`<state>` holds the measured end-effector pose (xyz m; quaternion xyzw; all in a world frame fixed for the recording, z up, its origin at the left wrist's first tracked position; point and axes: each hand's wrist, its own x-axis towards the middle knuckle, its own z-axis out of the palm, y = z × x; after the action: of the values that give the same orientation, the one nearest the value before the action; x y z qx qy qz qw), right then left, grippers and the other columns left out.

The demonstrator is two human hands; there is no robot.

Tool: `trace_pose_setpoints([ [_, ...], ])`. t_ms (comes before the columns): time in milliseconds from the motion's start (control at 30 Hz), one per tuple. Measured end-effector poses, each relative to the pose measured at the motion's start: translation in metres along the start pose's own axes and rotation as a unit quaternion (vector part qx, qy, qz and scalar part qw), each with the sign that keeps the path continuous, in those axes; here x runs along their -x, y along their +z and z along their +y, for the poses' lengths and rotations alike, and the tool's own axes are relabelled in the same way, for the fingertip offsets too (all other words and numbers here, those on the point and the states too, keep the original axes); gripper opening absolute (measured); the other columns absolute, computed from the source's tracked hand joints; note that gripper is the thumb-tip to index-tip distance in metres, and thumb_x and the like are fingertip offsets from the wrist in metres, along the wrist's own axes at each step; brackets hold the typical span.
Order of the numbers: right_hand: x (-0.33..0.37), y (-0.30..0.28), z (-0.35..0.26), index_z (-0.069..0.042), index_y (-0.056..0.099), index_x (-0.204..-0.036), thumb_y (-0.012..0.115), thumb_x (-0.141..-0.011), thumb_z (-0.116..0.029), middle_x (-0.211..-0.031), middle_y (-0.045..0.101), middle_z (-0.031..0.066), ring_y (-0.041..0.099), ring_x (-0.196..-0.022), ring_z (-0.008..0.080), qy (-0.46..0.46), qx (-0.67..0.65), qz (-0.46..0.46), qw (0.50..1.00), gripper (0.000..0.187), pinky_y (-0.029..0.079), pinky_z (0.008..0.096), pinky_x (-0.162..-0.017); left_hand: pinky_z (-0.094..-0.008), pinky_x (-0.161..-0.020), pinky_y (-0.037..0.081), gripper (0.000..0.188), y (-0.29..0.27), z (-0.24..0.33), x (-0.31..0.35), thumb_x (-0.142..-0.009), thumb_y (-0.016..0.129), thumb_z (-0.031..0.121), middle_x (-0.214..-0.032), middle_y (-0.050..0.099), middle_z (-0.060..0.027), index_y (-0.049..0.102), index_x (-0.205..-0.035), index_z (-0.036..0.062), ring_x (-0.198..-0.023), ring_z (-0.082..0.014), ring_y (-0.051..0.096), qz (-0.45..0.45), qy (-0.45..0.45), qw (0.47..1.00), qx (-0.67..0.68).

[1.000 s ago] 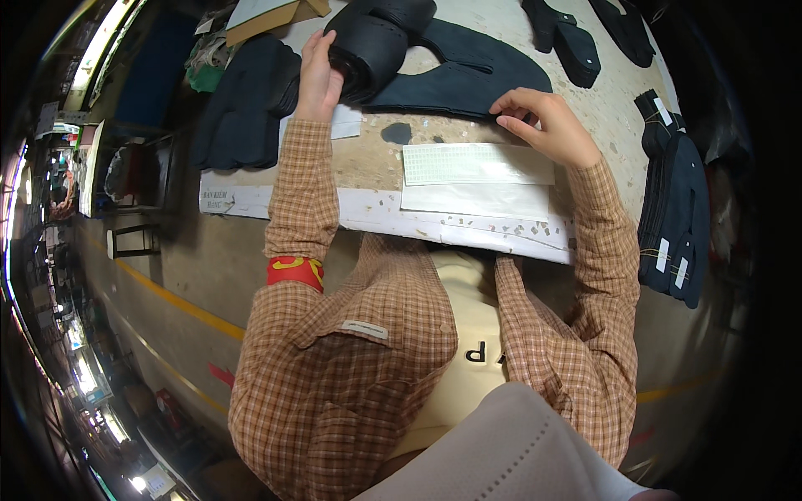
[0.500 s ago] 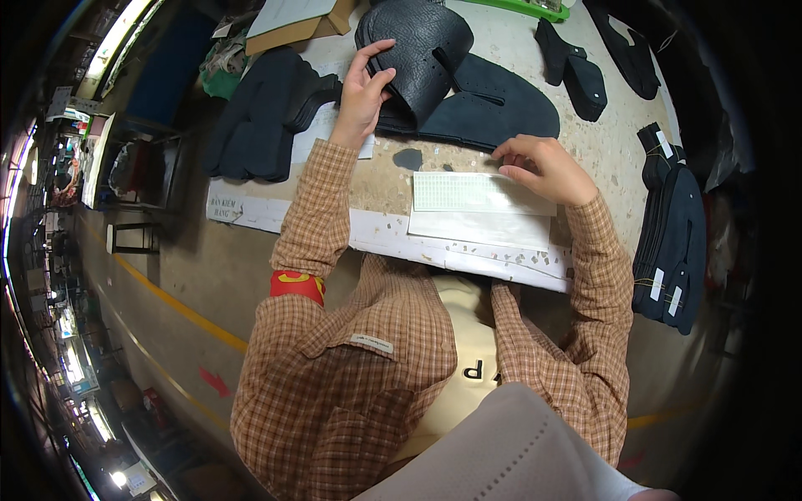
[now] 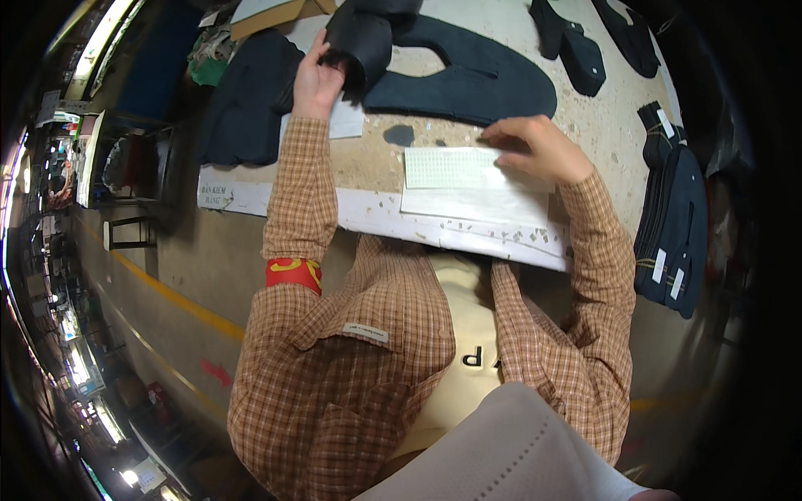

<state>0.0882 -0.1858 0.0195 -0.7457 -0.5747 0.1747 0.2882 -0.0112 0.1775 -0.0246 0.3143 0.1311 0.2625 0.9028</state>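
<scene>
Panel (image 3: 361, 43), curled against the left hand (image 3: 317, 87) (grip unclear), may spring back if weakly held, the right hand (image 3: 539, 149) being loosely parted.

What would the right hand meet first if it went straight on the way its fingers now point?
The right hand points leftward and slightly away from the person, so it would probably meet the near edge of the dark flat piece. Depth is unclear; it might pass above.

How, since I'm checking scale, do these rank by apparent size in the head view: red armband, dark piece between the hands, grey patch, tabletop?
1. Tabletop
2. Dark piece
3. Red armband
4. Grey patch
</scene>
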Motion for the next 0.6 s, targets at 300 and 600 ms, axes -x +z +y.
trace_pose_setpoints([
  [300,-0.004,0.005,0.005,-0.002,0.069,-0.096,0.065,-0.081,-0.003,-0.086,0.07,0.013,0.068,-0.077,0.0234,-0.008,-0.036,0.067,0.997,0.016,0.053,0.0316,-0.07,-0.0379,-0.102,0.044,0.052,0.038,0.006,0.079,-0.093,0.051,0.005,-0.128,0.047,-0.0184,0.033,-0.141,0.0033,-0.116,-0.0261,0.052,0.011,0.016,0.985,-0.17],
  [600,-0.005,-0.015,0.015,-0.003,0.068,-0.103,0.059,-0.09,-0.008,-0.09,0.069,0.0051,0.064,-0.083,0.0123,-0.008,-0.118,0.172,0.978,0.017,0.052,0.0262,-0.079,-0.0342,-0.103,0.042,0.053,0.071,-0.05,0.149,-0.096,0.051,0.033,-0.133,0.051,-0.019,0.043,-0.135,-0.0021,-0.12,-0.0217,0.052,-0.09,0.008,0.953,-0.288],
])
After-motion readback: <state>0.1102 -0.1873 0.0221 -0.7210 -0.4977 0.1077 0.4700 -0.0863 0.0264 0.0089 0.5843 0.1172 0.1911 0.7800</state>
